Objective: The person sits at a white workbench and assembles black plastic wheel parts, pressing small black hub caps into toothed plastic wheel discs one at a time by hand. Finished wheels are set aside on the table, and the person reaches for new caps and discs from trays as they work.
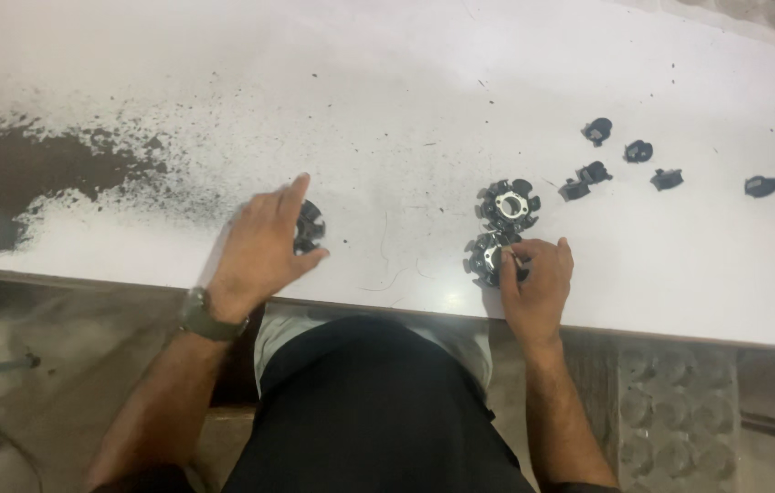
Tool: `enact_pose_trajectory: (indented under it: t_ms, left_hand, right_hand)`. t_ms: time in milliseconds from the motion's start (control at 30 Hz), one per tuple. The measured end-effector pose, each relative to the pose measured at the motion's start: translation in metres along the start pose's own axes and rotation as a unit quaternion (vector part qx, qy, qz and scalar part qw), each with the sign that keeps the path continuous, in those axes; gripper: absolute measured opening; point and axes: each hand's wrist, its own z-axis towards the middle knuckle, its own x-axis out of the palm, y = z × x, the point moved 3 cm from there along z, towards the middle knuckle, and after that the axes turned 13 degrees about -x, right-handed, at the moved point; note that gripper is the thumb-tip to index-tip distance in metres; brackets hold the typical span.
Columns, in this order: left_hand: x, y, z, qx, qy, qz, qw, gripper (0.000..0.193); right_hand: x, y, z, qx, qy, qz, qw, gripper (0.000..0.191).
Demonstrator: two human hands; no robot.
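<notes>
The person stands at a white counter [387,119], its left part worn dark and speckled. The left hand [259,246] lies flat, fingers loosely spread, over a black toothed ring [311,225], covering most of it rather than gripping it. The right hand [538,278] pinches a second black toothed ring [488,256] near the counter's front edge, fingertips curled on its rim. A third ring [508,204] sits just behind it, touching. 6 small black clips [638,152] lie scattered further right.
</notes>
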Motion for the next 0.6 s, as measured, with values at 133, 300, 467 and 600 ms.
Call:
enact_pose_trajectory:
  t_ms: [133,300,467,600]
  left_hand:
    - [0.020,-0.047,-0.020,0.089,-0.046,-0.079,0.992,0.109]
    - [0.017,-0.063,-0.041,0.182,-0.163,-0.173,0.954,0.069]
    - [0.032,-0.064,-0.043,0.084,-0.150,-0.163,0.972,0.034]
    - [0.043,-0.059,-0.041,0.057,-0.179,-0.167,0.968,0.022]
  right_hand:
    - [-0.005,-0.002,0.001,0.009,-0.009,0.007,1.000,0.017]
    - [-0.004,0.017,-0.006,0.009,-0.065,0.103,0.992,0.019]
    - [0.031,0.063,0.004,-0.056,-0.027,0.189,0.980,0.019]
    - [0.055,0.090,0.021,-0.070,0.052,0.206,0.975,0.020]
